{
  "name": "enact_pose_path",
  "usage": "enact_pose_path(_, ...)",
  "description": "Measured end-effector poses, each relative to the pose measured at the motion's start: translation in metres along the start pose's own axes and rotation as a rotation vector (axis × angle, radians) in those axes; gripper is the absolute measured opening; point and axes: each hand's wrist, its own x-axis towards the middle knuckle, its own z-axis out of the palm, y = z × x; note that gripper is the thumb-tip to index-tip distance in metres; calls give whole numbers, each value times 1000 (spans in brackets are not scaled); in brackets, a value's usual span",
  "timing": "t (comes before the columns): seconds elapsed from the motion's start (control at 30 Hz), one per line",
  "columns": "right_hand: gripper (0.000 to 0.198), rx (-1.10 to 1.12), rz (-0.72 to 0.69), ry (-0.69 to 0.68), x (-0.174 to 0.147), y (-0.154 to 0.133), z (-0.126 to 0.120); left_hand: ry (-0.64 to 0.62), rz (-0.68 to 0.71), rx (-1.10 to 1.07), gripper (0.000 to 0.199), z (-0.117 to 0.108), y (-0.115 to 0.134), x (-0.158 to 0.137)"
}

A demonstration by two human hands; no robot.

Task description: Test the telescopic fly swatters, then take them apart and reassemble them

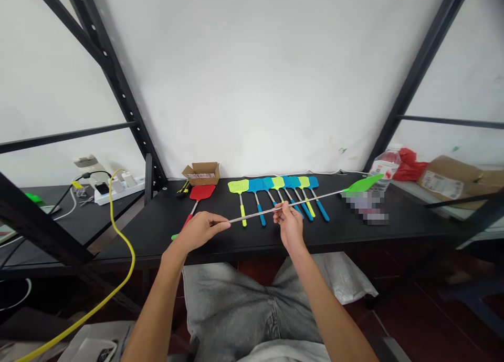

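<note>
Left hand and right hand: both closed narrowly on thin silver metal rod of lime-green plastic fly swatter, held aslant above black tabletop. Handle apparently covered by left palm. Light, in-line grip judged best; bending to be avoided. Beyond, red plastic fly swatter and row of blue and yellow plastic fly swatters laid.

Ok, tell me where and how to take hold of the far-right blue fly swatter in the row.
By its handle, probably from above and the near right: the handle is thicker than the shaft and points toward the front edge of the table; a yellow swatter lies just left. The held green swatter crosses it in view.
</note>
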Motion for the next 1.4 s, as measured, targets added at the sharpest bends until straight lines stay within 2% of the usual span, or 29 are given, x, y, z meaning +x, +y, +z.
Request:
enact_pose_path(0.17,37,-40,3,-53,-1,0,0,38,-39,52,40,-5,-5,0)
enact_pose_path(0.33,36,20,10,-16,0,-1,0,213,-65,183,34,-27,-25,-9)
enact_pose_path(0.5,36,101,32,37,2,-2,0,385,-167,289,30,-52,-52,-25)
enact_pose_path(0.63,36,148,48,58,4,-3,-2,461,-166,381,30,-55,-55,-28)
enact_pose_path(0.8,36,168,38,76,5,-4,-4,422,-141,378,29,-46,-42,-20)
enact_pose_path(1.03,33,-11,18,-61,-1,-4,1,351,-101,295,36,-38,-33,-15)
enact_pose_path(1.2,32,-62,18,-107,-2,-3,1,338,-110,217,40,-39,-38,-15)
enact_pose_path(1.4,34,-48,-3,-24,1,2,0,328,-135,205,44,-42,-57,-20)
